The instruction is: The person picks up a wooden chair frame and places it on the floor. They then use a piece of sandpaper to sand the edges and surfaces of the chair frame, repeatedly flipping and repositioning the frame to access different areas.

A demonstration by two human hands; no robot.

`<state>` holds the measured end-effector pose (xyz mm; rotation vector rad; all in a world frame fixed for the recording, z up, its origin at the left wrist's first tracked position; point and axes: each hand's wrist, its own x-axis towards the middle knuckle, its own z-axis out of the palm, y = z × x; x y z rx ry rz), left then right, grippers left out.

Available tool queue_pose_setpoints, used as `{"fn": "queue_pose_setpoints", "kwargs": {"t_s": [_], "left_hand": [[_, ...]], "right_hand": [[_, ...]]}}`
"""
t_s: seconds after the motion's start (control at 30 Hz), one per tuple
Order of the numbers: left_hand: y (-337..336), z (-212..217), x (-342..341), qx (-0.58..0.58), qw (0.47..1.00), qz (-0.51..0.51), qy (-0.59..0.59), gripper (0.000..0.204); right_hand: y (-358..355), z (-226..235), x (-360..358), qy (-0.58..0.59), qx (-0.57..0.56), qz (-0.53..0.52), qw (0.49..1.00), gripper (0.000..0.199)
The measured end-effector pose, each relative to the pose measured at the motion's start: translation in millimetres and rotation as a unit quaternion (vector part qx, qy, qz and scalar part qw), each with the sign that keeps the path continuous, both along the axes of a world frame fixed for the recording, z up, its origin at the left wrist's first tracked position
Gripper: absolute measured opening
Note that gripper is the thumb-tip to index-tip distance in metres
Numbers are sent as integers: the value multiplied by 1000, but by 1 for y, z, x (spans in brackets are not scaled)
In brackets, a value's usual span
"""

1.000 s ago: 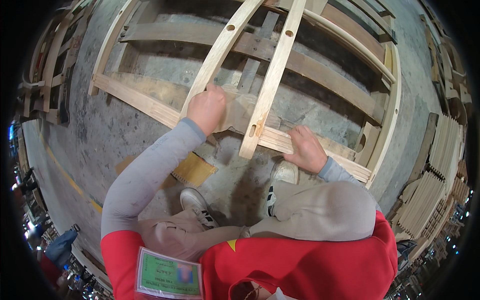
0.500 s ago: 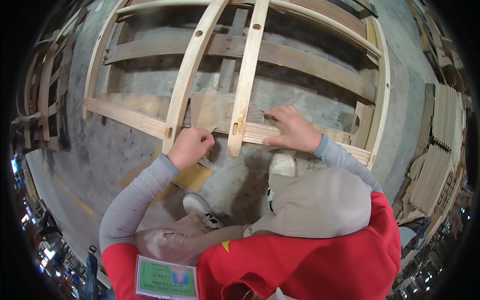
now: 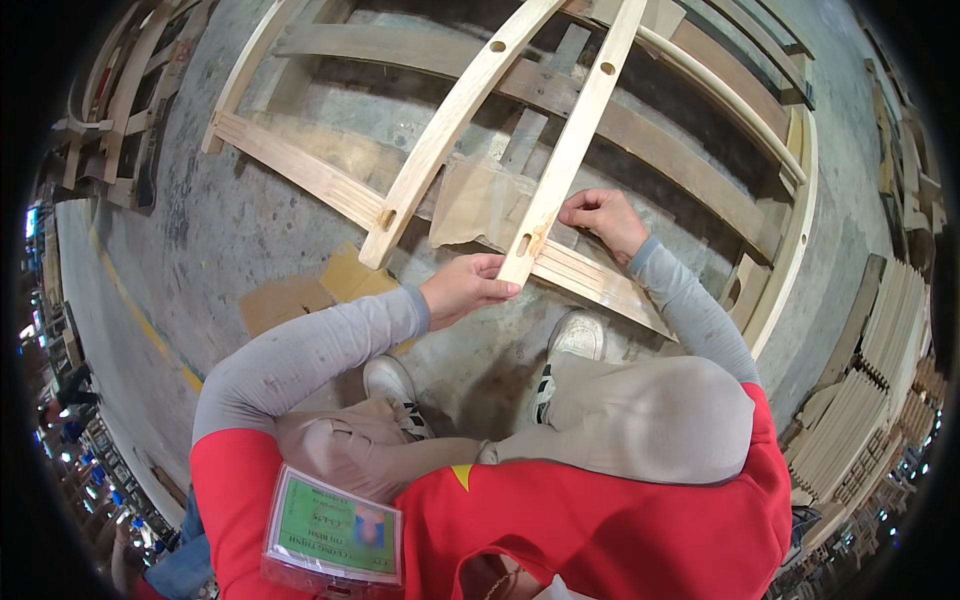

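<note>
A pale wooden frame lies before me. Two slanted legs with oval slots, the left leg (image 3: 440, 140) and the right leg (image 3: 575, 145), cross it. My left hand (image 3: 462, 290) pinches the near end of the right leg, beside its lower slot. On the other side of that leg, my right hand (image 3: 610, 222) has thumb and fingers drawn together against its edge; whatever is in them is hidden. Below the right hand runs a grooved wooden rail (image 3: 595, 275) that meets the leg. Its matching grooved rail (image 3: 310, 170) joins the left leg.
Beneath the frame is a wooden pallet (image 3: 680, 150) with a torn brown cardboard piece (image 3: 480, 205). More cardboard (image 3: 350, 275) lies on the concrete floor near my shoes (image 3: 578, 335). Stacked wooden pieces (image 3: 850, 430) stand at the right, other wooden frames (image 3: 115, 100) at the far left.
My left hand has gone from beside the left leg to the right leg's near end. My right hand has left the grooved rail, and its fingers have closed. The view has turned.
</note>
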<state>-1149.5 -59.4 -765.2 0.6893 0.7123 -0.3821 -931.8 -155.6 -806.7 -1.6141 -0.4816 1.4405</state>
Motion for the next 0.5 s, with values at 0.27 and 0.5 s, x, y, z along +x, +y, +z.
{"fn": "queue_pose_setpoints", "kwargs": {"t_s": [0.27,0.5], "left_hand": [[-1,-1,7,-12,999,26,20,44],[6,3,0,47,997,0,64,56]], "right_hand": [[0,-5,2,9,17,-11,1000,12],[4,0,1,-27,33,20,999,13]]}}
